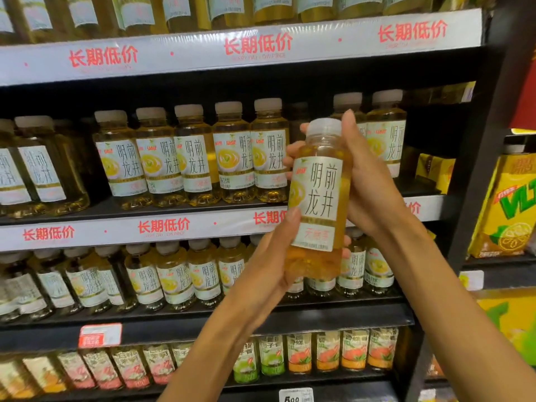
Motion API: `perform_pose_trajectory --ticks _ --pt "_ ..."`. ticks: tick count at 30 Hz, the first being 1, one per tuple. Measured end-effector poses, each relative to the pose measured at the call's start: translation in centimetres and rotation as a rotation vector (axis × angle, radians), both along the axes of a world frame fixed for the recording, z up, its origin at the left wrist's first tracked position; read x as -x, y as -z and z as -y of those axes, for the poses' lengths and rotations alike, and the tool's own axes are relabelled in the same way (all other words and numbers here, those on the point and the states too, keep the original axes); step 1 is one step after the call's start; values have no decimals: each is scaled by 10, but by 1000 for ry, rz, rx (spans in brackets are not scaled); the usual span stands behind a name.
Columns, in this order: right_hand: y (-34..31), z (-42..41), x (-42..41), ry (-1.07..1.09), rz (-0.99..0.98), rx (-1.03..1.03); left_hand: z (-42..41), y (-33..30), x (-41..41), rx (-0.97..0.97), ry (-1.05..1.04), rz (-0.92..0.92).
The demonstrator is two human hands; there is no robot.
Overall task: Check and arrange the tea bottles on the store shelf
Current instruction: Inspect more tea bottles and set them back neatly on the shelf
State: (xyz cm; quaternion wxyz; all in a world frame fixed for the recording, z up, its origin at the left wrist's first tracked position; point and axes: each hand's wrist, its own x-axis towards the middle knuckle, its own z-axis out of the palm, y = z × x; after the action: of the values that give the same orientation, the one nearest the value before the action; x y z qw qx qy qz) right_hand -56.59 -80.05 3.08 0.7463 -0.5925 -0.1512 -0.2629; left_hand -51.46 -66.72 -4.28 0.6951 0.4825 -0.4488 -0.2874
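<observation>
I hold one tea bottle [319,195] upright in front of the shelf, its white label with black characters facing me and its pale cap on top. My left hand [269,262] cups its lower part from the left, thumb on the label's edge. My right hand [365,175] wraps its upper half from the right and behind. A row of matching tea bottles [191,158] stands on the middle shelf [130,227]. There is a dark gap in that row just behind the held bottle.
More of the same bottles [174,274] fill the shelf below, and other drinks [327,349] stand on the lowest shelf. Yellow lemon-tea cartons [507,204] sit in the bay to the right, past a dark upright post [475,184]. A price tag [100,335] hangs on a shelf edge.
</observation>
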Motion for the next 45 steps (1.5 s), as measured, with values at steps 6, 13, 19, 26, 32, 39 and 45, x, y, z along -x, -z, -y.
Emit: perform_pose_trajectory --ticks 6,13,19,26,32,39,45 --pt "-5 -9 6 278 -16 245 1 3 5 -45 -202 145" --pt "-7 -9 10 -168 -112 -78 2 7 14 23 323 -423" --pt "-8 -7 18 201 -42 176 0 17 7 20 -122 -35" --pt "-6 -2 11 117 -171 148 5 11 19 25 172 -442" --pt "-2 -1 12 -97 -104 46 4 16 16 0 378 -524" --pt "-4 -3 10 284 -161 287 -2 16 14 -4 -48 -99" --pt "4 -1 10 -33 -178 15 -4 5 27 120 397 -657"
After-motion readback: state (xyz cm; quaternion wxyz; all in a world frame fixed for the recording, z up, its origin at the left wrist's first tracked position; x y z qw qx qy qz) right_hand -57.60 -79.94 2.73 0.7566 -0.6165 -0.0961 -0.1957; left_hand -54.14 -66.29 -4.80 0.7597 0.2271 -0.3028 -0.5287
